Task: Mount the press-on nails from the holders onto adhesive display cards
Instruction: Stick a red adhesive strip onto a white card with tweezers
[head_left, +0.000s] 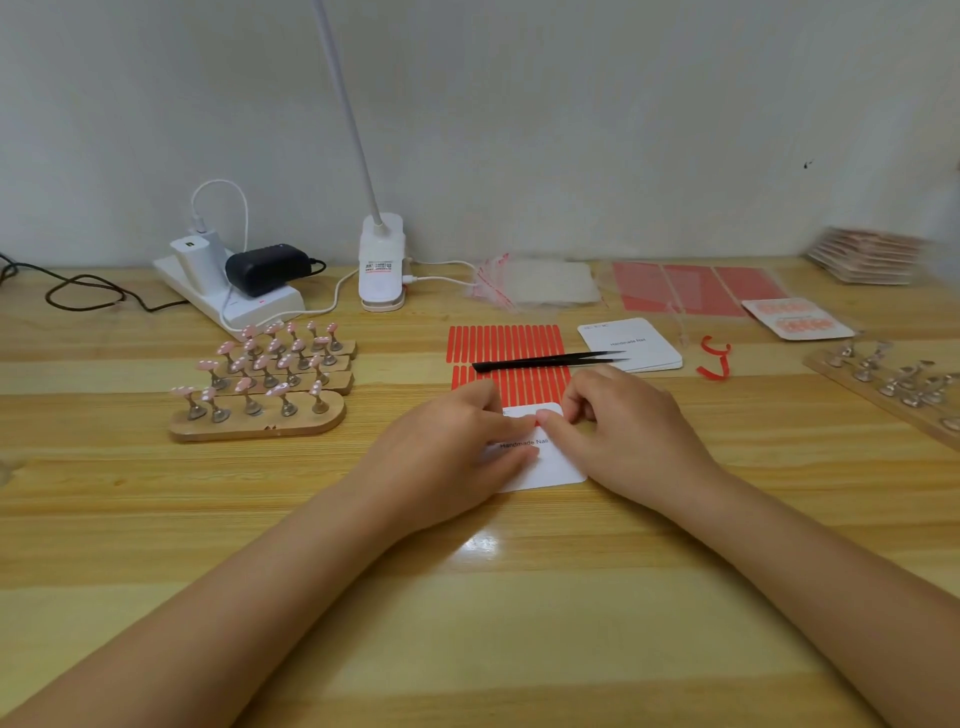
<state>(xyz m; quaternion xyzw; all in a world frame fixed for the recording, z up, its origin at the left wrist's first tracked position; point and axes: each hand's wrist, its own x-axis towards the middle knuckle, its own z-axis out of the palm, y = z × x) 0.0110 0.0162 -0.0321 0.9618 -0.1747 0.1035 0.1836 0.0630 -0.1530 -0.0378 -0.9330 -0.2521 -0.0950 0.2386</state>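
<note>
White card (556, 470) w/ rounded corners is lying flat on the table (467, 613) at centre, tilted a bit, printed "Handmade Nail" in small black type. A red strip (525, 417) is sitting across its top edge, mostly hidden by fingers. Left hand (457, 447) is resting on the card's left side, fingers bent, index and thumb tips pressing down on strip and card. Right hand (623, 426) is coming in from 3 o'clock, fingers curled, index tip pinching or pressing the strip's right end; can't tell which.

At 12 o'clock of the card: red strip sheet (506, 343), black tweezers (550, 359) lying across it. At 1 o'clock: card stack (631, 345), top one also reading "Handmade Nail". At 9–10 o'clock: wooden holders (260, 415) w/ pink nails (283, 389) on metal stems, white dots on them. At 2 o'clock: peeled red backing (716, 358). At 3 o'clock: another holder board (883, 384), stems looking bare. Lamp base (382, 270) label is too blurred to read.
</note>
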